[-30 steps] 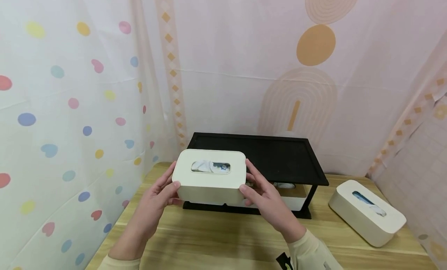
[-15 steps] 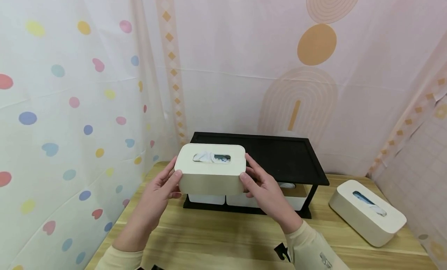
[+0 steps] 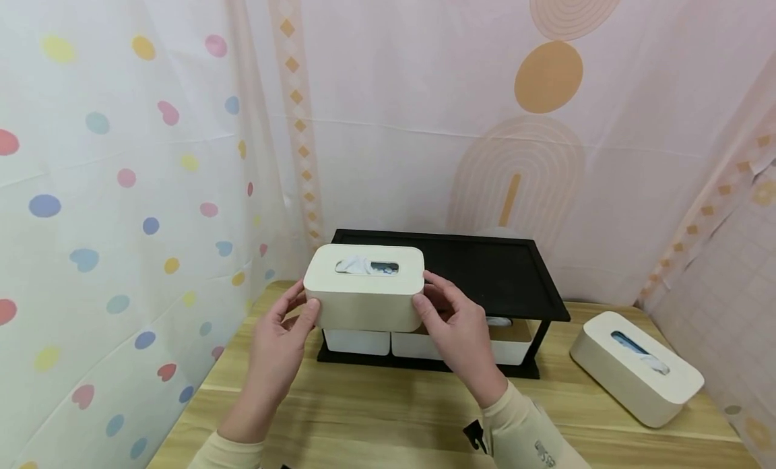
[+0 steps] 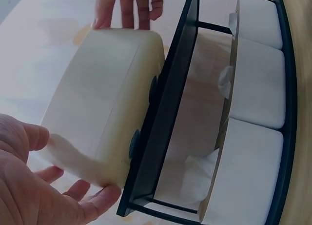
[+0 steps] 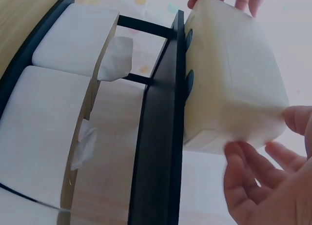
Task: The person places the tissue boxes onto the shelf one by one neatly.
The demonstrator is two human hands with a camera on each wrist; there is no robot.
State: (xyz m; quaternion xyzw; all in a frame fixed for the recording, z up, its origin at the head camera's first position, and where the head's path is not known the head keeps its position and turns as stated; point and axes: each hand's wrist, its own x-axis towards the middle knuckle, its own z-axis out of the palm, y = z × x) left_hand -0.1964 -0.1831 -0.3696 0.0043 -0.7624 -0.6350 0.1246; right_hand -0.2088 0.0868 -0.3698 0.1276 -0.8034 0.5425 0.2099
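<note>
Both hands hold a cream tissue box (image 3: 366, 312) level at the left front part of a black shelf (image 3: 485, 273). My left hand (image 3: 275, 348) grips its left end, thumb at the front corner and fingers round the side. At the other end, my right hand (image 3: 463, 337) grips the box the same way. White tissue shows in the slot on top. In the left wrist view the box (image 4: 92, 88) has dark round feet (image 4: 135, 143) right by the shelf's edge; whether they touch the shelf top I cannot tell.
White bins (image 3: 358, 341) with tissue showing stand on the shelf's lower tier. A second cream tissue box (image 3: 636, 371) lies at the right on the wooden table (image 3: 364, 415). Patterned curtains (image 3: 388, 166) hang behind and to the left.
Both hands have carried the tissue box up and slightly back over the shelf's front edge; more of the white bins below shows now. The second tissue box stays put.
</note>
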